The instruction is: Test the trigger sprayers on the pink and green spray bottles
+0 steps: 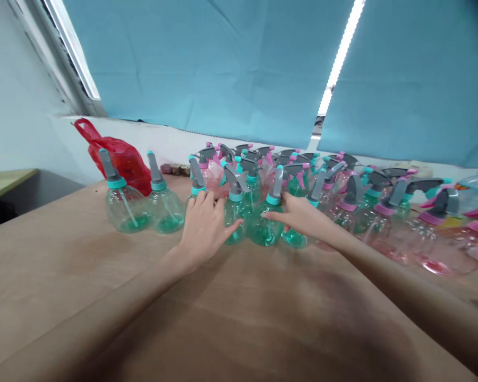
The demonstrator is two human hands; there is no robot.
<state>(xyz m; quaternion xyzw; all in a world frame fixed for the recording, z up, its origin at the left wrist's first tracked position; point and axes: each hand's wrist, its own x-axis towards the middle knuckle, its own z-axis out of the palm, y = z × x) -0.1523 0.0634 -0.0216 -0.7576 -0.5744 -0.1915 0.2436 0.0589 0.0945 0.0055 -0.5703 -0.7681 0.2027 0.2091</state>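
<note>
Clear spray bottles with green bases, teal collars and grey trigger heads stand in a front row on the table. My left hand (pixel 207 225) reaches in from the left, its thumb across the front of one green spray bottle (pixel 235 233) and its bent fingers at that bottle's left side, partly hidden. Its back covers most of another bottle with a teal collar (pixel 198 189). My right hand (pixel 300 215) closes from the right on a neighbouring green spray bottle (pixel 266 233), thumb in front, other fingers partly hidden. A further green bottle (pixel 295 240) stands under the right hand.
Two more green bottles (pixel 127 212) stand at the left, before a red plastic bag (pixel 123 159). Several pink-collared bottles (pixel 430 244) crowd the right, with more behind. Wooden table (pixel 231 318) lies in front; a blue covering (pixel 223 74) hangs behind.
</note>
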